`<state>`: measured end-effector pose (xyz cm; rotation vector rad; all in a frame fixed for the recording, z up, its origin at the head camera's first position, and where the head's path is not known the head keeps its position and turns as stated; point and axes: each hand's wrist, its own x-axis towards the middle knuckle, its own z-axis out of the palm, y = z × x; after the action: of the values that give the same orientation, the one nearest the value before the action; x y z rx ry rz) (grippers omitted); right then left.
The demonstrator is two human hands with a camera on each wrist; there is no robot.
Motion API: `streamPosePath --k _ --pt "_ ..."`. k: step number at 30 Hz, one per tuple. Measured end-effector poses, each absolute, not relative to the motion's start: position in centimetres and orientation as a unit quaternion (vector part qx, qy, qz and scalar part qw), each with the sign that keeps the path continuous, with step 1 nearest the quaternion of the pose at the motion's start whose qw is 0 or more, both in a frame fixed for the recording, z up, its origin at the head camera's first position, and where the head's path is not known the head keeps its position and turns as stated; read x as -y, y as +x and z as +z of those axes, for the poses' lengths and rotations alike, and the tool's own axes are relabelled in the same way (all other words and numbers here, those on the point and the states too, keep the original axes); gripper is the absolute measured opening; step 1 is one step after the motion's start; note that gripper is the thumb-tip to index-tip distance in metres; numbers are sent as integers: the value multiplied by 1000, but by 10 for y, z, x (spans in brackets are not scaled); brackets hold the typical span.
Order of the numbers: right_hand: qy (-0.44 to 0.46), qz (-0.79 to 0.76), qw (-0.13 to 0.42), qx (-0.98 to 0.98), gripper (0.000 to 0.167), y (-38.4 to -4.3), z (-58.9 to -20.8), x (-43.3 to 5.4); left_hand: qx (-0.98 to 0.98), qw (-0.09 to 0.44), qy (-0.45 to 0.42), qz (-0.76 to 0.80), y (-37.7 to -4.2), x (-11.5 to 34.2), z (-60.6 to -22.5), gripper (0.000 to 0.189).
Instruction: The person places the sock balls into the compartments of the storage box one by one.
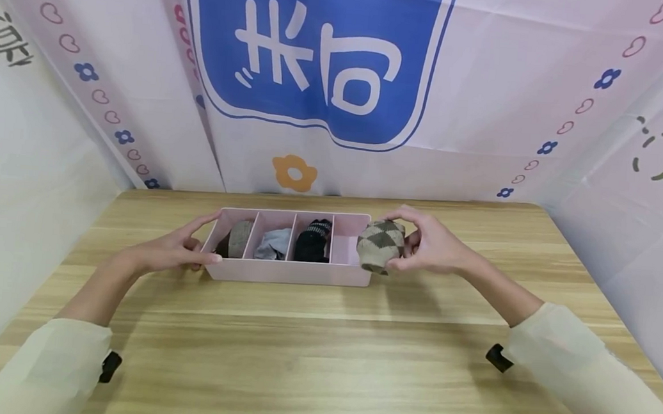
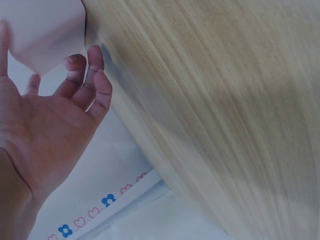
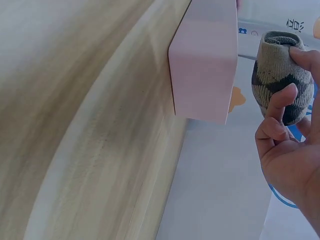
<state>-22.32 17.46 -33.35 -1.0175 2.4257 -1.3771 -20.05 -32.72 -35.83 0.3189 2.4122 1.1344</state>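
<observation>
A pink storage box (image 1: 286,272) with dividers lies on the table. My left hand (image 1: 169,247) holds it by its left end, thumb at the front corner and index finger at the back corner; the other fingers curl loosely beside it. In the head view its compartments hold, from the left, a brown-grey sock roll (image 1: 240,238), a light grey sock bundle (image 1: 274,244) and a black sock bundle (image 1: 314,241). My right hand (image 1: 430,243) pinches a rolled argyle sock (image 1: 381,244) between thumb and fingers, raised beside the bare right-hand compartment (image 1: 346,239).
The wooden table (image 1: 298,358) stretches in front of the box. A printed cloth backdrop (image 1: 488,115) stands right behind the table's back edge, and white side panels (image 1: 29,147) flank it. Black straps (image 1: 498,358) show under both sleeves.
</observation>
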Motion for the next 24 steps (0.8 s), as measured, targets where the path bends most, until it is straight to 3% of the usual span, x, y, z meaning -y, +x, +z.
streamPosePath --k 24 --pt "-321 -475 111 -812 75 -253 -330 -149 -874 229 113 413 -201 327 -358 100"
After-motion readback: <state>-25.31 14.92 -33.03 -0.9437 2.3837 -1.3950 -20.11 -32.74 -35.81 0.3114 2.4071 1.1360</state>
